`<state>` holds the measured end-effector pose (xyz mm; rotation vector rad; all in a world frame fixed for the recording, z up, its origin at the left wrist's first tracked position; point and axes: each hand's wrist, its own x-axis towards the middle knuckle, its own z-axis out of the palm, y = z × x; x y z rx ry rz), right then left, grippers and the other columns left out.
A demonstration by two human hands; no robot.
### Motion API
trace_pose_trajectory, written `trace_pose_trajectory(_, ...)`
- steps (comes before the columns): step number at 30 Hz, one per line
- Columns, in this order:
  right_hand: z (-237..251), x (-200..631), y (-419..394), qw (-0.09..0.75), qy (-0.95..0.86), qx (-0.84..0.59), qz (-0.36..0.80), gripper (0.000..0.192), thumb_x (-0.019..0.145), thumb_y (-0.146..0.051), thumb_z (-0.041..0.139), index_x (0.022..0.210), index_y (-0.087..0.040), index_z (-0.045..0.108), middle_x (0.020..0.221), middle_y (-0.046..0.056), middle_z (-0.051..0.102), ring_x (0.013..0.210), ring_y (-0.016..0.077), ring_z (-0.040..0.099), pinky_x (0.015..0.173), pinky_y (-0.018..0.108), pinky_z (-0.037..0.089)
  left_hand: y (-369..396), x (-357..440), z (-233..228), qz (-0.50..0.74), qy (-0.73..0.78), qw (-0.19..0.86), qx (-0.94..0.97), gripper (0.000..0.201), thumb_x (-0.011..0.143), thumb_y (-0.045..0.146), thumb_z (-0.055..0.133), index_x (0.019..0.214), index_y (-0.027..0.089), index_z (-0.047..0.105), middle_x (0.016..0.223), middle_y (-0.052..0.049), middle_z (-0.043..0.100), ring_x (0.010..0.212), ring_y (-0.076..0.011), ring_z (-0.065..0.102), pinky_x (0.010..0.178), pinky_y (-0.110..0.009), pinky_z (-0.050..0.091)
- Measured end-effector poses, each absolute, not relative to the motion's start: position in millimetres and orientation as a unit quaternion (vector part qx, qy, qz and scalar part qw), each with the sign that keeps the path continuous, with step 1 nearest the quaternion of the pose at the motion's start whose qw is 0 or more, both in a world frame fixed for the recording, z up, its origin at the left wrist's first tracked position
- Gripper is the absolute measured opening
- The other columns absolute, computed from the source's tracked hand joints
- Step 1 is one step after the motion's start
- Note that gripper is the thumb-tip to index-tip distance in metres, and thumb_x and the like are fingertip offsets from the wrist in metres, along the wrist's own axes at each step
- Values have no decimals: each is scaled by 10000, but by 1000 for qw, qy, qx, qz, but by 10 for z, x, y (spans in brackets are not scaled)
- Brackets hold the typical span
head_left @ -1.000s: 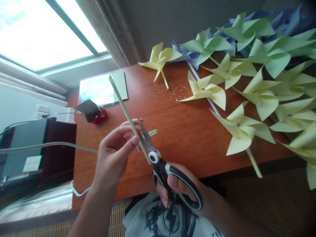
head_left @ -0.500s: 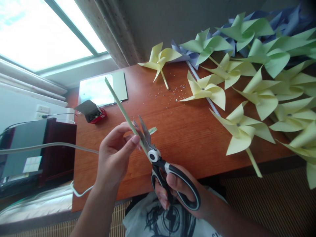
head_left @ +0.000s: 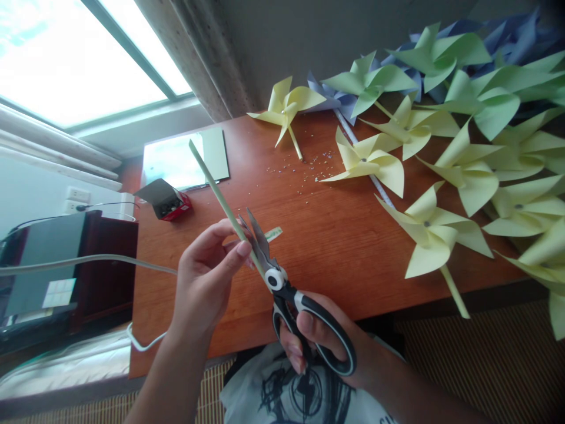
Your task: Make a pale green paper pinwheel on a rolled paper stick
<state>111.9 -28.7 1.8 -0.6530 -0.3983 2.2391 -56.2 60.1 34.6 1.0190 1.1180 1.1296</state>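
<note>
My left hand (head_left: 212,271) pinches a thin pale yellow-green paper stick (head_left: 214,185) between thumb and fingers. The stick slants from the upper left down behind the scissors. In my right hand (head_left: 326,335) are scissors (head_left: 276,280) with black and white handles, thumb and fingers through the loops. Their blades stand a little apart, close beside my left fingertips and against the stick. Whether the stick lies between the blades I cannot tell. A small pale strip with green marks (head_left: 274,234) shows just right of the blade tips.
Yellow pinwheels (head_left: 430,232), green pinwheels (head_left: 368,82) and purple ones cover the right side of the wooden table (head_left: 335,253). Small scraps (head_left: 320,168) lie mid-table. An open red box (head_left: 170,206) stands at the left, before a shiny flat panel (head_left: 216,154). A white cable (head_left: 145,347) crosses the left edge.
The scissor handles have come very slightly closer together, and the gap between the blades is a touch narrower. My left hand and the stick have hardly moved.
</note>
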Motion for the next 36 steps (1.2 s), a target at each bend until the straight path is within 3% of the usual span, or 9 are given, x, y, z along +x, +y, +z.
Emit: trace_pose_trajectory(36,-63,1182,-285,378,-146,-241,882,477,785,-613,762,809,-190,543,623,-40,504,482,80,450,455,203,338,622,-556,296,488,482,592,424,141,786,171,801,916,224,791,891,-20,726,688,-106,626,635,-185,541)
